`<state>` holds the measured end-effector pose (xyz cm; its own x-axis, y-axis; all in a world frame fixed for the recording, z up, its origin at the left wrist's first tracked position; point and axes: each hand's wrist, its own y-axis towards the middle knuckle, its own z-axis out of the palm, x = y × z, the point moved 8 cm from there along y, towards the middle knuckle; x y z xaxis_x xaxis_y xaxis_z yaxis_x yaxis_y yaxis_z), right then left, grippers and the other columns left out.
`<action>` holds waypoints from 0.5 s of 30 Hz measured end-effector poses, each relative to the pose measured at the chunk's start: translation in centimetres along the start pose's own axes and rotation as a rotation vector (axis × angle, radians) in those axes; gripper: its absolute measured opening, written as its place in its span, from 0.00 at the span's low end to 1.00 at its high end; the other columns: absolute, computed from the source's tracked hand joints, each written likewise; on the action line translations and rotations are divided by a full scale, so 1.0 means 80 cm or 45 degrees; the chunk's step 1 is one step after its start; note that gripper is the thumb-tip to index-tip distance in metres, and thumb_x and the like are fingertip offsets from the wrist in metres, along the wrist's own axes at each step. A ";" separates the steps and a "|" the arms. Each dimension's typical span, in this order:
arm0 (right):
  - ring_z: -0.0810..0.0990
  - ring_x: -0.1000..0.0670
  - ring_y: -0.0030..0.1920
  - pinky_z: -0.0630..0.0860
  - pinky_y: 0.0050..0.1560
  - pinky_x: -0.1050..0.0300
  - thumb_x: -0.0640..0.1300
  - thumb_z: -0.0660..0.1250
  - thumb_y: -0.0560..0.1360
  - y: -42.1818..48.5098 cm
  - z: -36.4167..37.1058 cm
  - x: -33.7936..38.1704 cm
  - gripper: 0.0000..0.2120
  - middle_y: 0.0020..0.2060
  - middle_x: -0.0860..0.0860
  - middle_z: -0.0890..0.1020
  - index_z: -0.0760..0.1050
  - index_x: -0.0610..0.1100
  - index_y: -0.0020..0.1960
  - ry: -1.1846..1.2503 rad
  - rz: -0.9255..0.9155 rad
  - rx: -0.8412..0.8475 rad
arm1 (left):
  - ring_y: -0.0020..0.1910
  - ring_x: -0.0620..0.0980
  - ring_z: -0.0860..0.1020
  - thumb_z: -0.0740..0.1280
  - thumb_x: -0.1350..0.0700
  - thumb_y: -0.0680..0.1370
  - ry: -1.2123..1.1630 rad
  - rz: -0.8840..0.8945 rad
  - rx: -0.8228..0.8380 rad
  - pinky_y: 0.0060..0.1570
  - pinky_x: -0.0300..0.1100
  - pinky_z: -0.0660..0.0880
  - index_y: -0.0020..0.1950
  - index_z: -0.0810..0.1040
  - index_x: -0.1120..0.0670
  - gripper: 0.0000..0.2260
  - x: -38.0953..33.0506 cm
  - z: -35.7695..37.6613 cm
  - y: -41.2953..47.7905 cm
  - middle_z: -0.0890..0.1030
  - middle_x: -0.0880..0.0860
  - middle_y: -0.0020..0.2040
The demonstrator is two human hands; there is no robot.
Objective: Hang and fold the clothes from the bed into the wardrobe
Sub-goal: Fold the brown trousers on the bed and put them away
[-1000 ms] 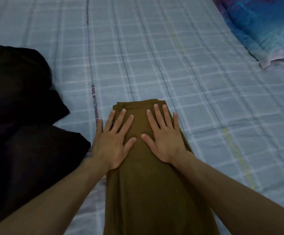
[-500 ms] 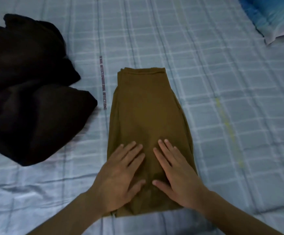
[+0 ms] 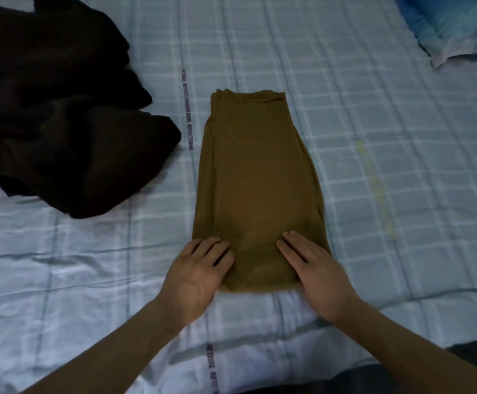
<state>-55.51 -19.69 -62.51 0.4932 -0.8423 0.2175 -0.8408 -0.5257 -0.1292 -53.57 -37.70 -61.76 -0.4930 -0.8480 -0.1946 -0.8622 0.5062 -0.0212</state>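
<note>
Hands [image 3: 196,277] [image 3: 319,277] seemingly press brown garment [image 3: 257,180].

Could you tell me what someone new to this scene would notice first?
The olive-brown folded garment lies lengthwise mid-bed, with the left hand and right hand flat on its near corners. A crumpled black garment sits to its left, and a blue pillow lies far right on the checked bedsheet.

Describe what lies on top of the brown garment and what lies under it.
On the garment, the left hand and right hand lie flat at its near corners. Under it is the checked sheet; anything else beneath is covered.
</note>
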 end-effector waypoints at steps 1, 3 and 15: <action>0.81 0.39 0.60 0.81 0.54 0.46 0.28 0.78 0.54 -0.001 -0.007 -0.002 0.36 0.62 0.40 0.81 0.80 0.37 0.62 -0.020 0.037 -0.046 | 0.49 0.57 0.83 0.77 0.65 0.58 -0.008 -0.016 -0.021 0.48 0.48 0.81 0.49 0.85 0.56 0.21 0.003 -0.008 0.001 0.85 0.55 0.50; 0.86 0.40 0.48 0.83 0.40 0.52 0.28 0.80 0.50 0.002 -0.024 -0.007 0.30 0.50 0.42 0.85 0.84 0.39 0.52 -0.057 0.088 -0.105 | 0.40 0.55 0.82 0.77 0.67 0.56 -0.075 -0.074 0.002 0.40 0.44 0.79 0.44 0.84 0.55 0.18 0.014 -0.025 0.006 0.83 0.53 0.42; 0.79 0.40 0.44 0.78 0.40 0.45 0.31 0.70 0.62 0.116 -0.152 -0.063 0.21 0.46 0.45 0.80 0.79 0.41 0.55 0.124 0.316 -0.189 | 0.40 0.55 0.78 0.76 0.61 0.67 -0.365 -0.330 -0.216 0.39 0.50 0.76 0.49 0.82 0.55 0.12 0.115 -0.136 0.098 0.80 0.52 0.43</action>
<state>-68.54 -18.89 -53.05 0.2508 -0.9238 0.2894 -0.9600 -0.2758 -0.0487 -66.15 -43.25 -53.06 -0.2252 -0.8535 -0.4699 -0.9723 0.2281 0.0518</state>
